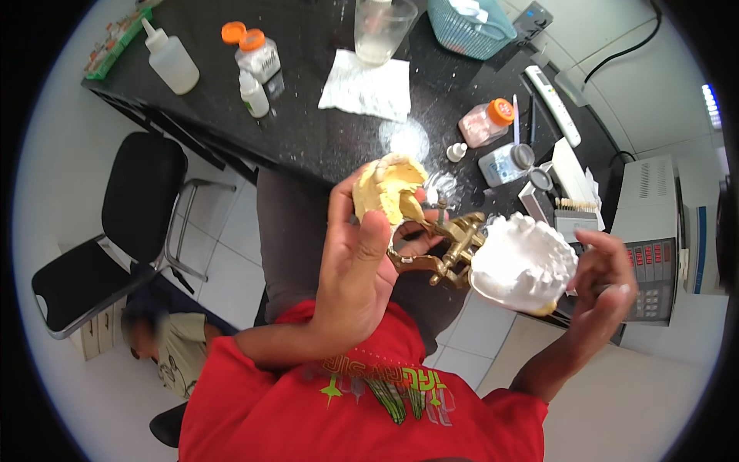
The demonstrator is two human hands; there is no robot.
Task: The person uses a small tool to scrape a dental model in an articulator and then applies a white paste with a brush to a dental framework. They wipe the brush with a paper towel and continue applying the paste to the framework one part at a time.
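Observation:
A brass dental articulator (459,245) is spread open above my lap. On its left arm sits a yellow plaster dental cast (373,189); on its right arm, a white plaster dental cast (514,266) with its row of teeth along the far and right edges. My left hand (350,266) is wrapped around the yellow cast and its side of the articulator, thumb raised along the front. Some of its fingers are hidden behind. Just right of the white cast, my right hand (604,277) has bent fingers held apart; whether a fingertip touches the rim I cannot tell.
The black worktop (300,146) holds a squeeze bottle (173,65), an orange-capped jar of pink powder (485,123), a clear cup (381,35), a white tissue (366,85) and a blue basket (469,31). A control unit (650,262) stands right. A person (169,339) sits at lower left.

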